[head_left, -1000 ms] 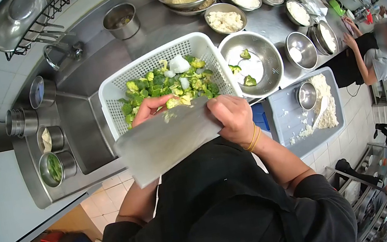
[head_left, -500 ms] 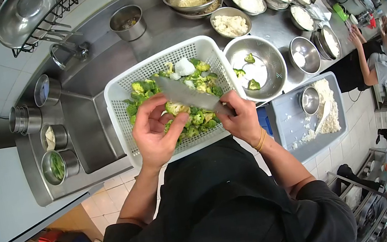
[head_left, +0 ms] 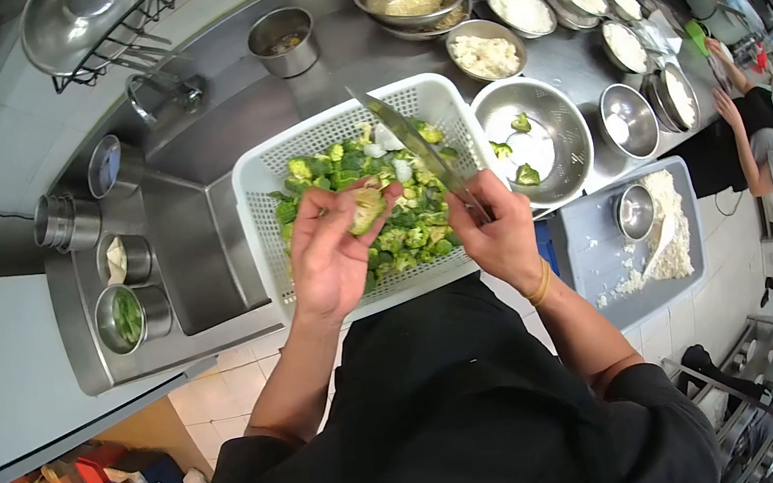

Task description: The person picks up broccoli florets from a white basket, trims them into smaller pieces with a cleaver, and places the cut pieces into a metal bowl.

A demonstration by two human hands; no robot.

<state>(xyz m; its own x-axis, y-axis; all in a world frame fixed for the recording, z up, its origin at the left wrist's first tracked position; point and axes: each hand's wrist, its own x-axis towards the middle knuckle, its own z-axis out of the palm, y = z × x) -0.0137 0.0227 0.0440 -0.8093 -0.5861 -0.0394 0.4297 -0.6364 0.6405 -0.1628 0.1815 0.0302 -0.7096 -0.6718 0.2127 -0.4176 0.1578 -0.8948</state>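
Swung toward eleven o'clock, the cleaver (head_left: 405, 134) gripped in the right hand (head_left: 498, 232) is best angled clear of the left hand (head_left: 324, 263) holding a broccoli piece (head_left: 368, 212).

A: Colours, patterns?
B: Rectangular white plastic basket (head_left: 301, 150): regular grid of holes. Small bushy broccoli florets (head_left: 420, 226): mid to dark green, some yellowish.
A: Lighter one?
B: Chunky broccoli piece (head_left: 368, 212): pale yellow-green.
A: Metal?
B: Long flat steel knife (head_left: 405, 133): silver-grey, greenish tint.
A: Rest?
B: Shallow rectangular plastic tub (head_left: 594, 223): plain blue-grey. Thin round wristband (head_left: 542, 283): yellow-orange. Cloth apron (head_left: 448, 373): solid black.
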